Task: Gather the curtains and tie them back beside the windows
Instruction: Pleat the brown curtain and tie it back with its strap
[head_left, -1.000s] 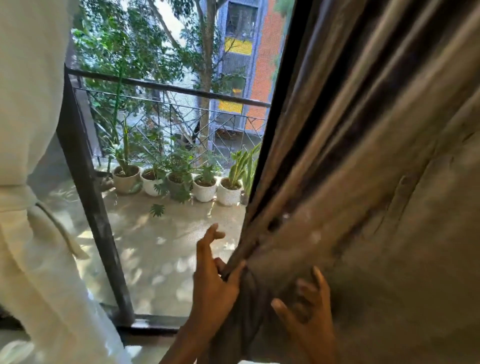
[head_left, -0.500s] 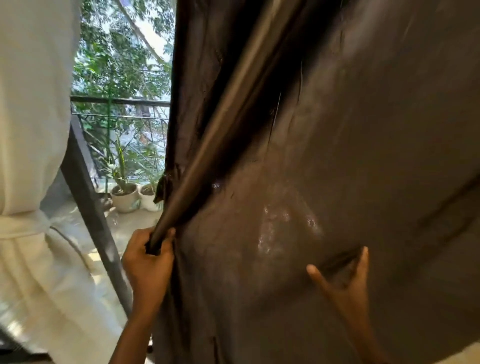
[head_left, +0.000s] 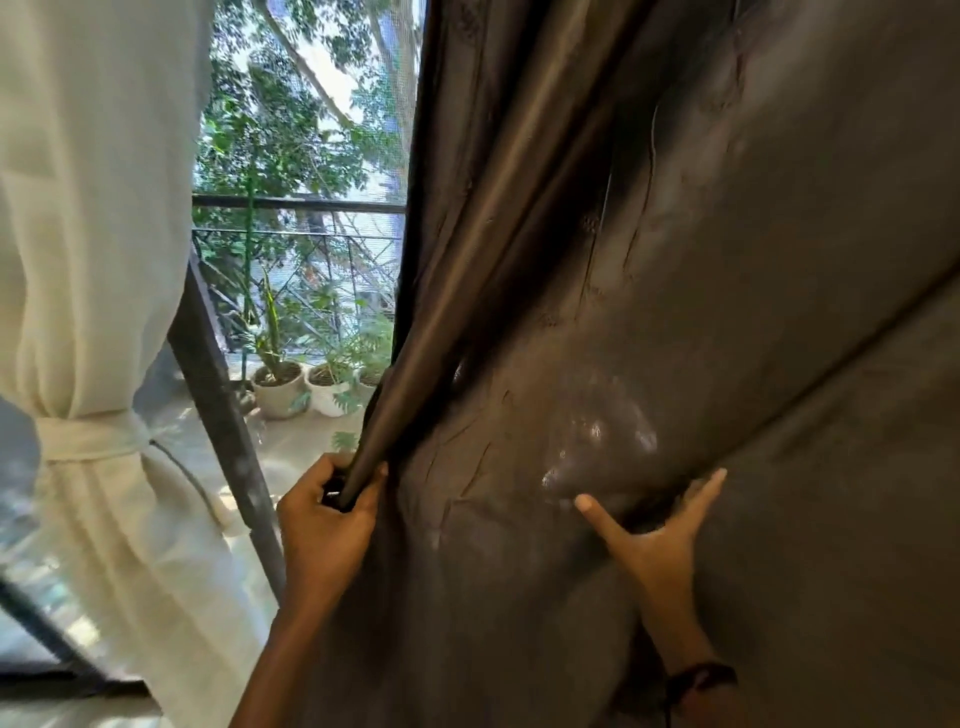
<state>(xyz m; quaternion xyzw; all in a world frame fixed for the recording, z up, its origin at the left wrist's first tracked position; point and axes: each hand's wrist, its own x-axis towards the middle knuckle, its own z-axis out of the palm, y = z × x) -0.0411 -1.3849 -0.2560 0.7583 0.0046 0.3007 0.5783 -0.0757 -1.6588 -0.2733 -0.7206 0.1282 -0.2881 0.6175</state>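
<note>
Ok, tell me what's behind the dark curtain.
Past the left edge of the dark curtain show a balcony railing, potted plants and trees. Everything directly behind the cloth is covered and cannot be seen.

Dark curtain (head_left: 675, 260): plain grey-brown, faint sheen. Left of it: balcony railing (head_left: 296, 203), black; plant pots (head_left: 280, 389), white, green foliage (head_left: 270, 156); window frame (head_left: 223, 415), black, scuffed grey. Farther left of it: sheer curtain (head_left: 93, 208), plain cream; tieback (head_left: 88, 439), same cream.
</note>
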